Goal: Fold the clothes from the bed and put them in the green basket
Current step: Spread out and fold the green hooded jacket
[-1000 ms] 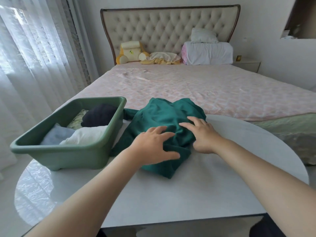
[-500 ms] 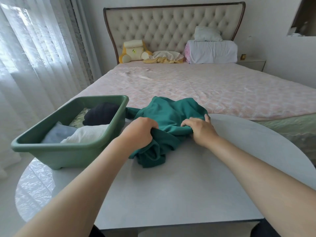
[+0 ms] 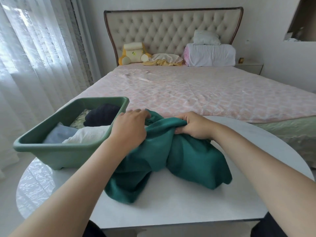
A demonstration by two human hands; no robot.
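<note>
Sheer curtains (image 3: 34, 48) light the room from the left, and the pink-quilted bed (image 3: 188, 93) runs back to a tufted headboard (image 3: 171, 31). Up front on the white desk (image 3: 171, 211), we're mid-fold. The teal garment (image 3: 188, 159) lies in a rumpled heap on the desk, just beside the green basket (image 3: 56, 151), its far edge lifted and bunched between both hands. The left hand (image 3: 130, 129) sits at the basket's near corner, fingers (image 3: 136, 111) curled over a gather of cloth. The right hand (image 3: 193, 127) has its fingers (image 3: 181, 130) clenched round a thick ridge of fabric, thumb tucked under.

The basket already holds folded pieces: a white one (image 3: 89, 135), a pale blue one (image 3: 58, 134) and a dark one (image 3: 102, 113) further back. By my read, this is the shake-out before a proper fold, because the garment is nowhere near flat. The next move calls for drawing the hands apart to spread it, laying it smooth on the desk and squaring the edges. Soft knit like this will slump and twist, so an even pull from both sides matters. There's room in the basket on top of the white piece.
</note>
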